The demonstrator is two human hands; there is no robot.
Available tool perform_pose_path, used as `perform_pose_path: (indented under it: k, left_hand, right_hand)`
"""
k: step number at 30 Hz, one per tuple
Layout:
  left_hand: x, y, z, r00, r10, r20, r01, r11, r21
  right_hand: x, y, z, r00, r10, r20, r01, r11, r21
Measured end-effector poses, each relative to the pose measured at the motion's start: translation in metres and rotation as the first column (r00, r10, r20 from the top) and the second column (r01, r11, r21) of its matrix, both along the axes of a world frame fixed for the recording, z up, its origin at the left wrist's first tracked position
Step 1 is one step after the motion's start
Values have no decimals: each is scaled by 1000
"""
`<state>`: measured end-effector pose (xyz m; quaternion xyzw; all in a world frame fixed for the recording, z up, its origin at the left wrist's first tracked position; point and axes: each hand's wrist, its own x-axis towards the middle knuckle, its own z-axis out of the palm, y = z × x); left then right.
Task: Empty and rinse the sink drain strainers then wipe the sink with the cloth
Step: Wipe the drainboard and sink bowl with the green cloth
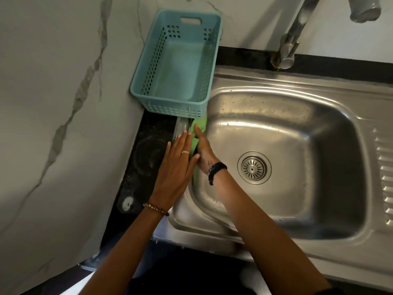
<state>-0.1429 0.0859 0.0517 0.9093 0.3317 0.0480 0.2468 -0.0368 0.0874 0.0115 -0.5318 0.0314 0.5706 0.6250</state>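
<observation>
Head view: green cloth (196,133) bunched along the left rim of the steel sink (297,99), long axis running near-to-far toward the blue basket (178,67). Right hand (203,152) presses it, fingers gripping. Left hand (176,167) flat, fingers spread narrow, beside it. Strainer (254,167) seated in the drain.
</observation>
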Motion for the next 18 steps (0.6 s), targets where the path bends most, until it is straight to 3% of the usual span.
perform_pose_path:
  k: [2,6,12,18]
  left_hand:
    - [0,1,-3,999,9,-42,-8,999,33]
    - [1,1,-4,988,-4,-152,40,971,237]
    - [-2,0,-9,966,-6,-260,105,923,370]
    - [-6,1,-8,963,-61,-263,144,940,309]
  right_hand:
    - [14,15,-4,997,-50,-61,50,999,-3]
    - [51,41,-13,975,-173,-141,176,984,7]
    - [39,42,-23,956,-291,-43,283,948,-145]
    - [-12,-8,-25,984,-47,-172,26,992,-120]
